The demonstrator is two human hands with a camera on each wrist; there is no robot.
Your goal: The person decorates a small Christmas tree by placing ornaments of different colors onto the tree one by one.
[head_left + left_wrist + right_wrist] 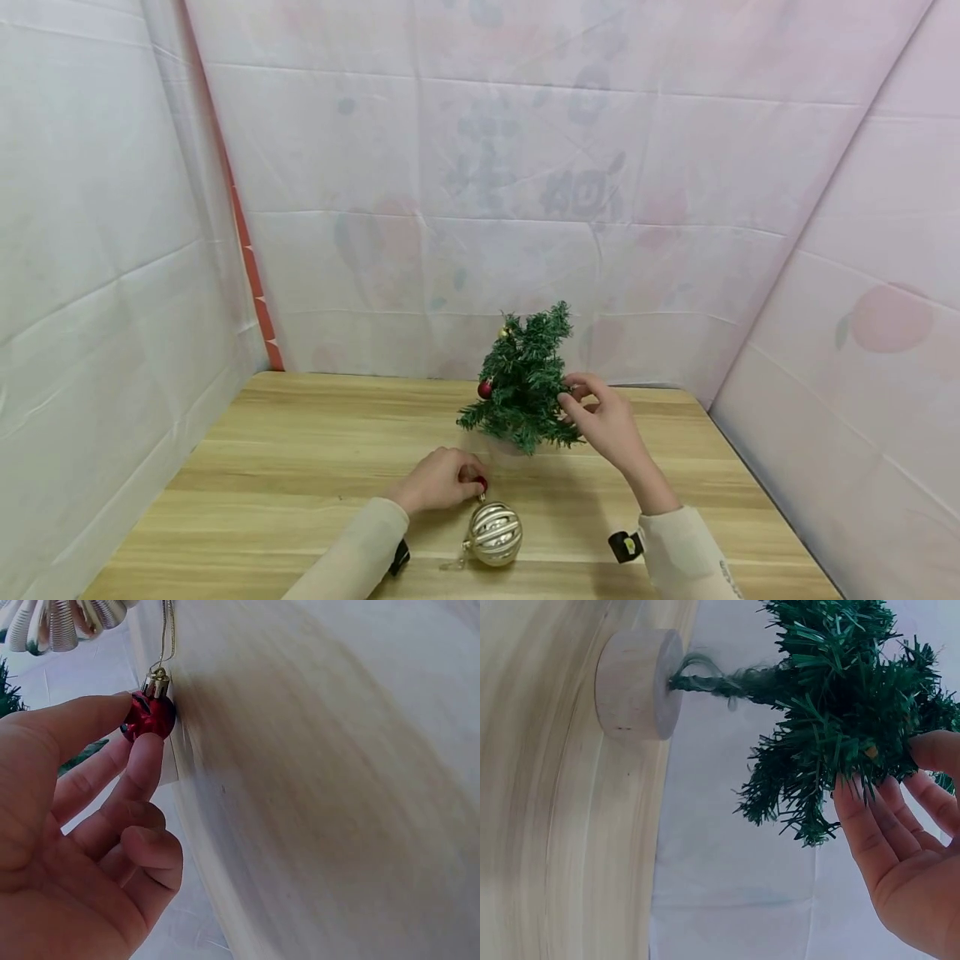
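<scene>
My left hand (442, 481) pinches a small red Christmas bauble (152, 718) between thumb and fingertips, low over the tabletop. A gold cap and a thin gold cord (167, 637) are on this bauble. Nearer me lies a larger gold ribbed bauble (496, 534). A small green artificial Christmas tree (525, 367) stands upright on a pale round wooden base (637, 686). It carries a red bauble (485, 389) on its left side and a small gold bauble (504, 332) near the top. At the tree's right side, my right hand (606, 421) holds a branch between thumb and fingers; the fingertips are partly hidden by needles.
The wood-grain table (300, 450) ends at a pale printed cloth wall (337, 275) behind the tree. Cloth walls also stand at left and right. A black wrist strap (626, 547) shows by the right sleeve.
</scene>
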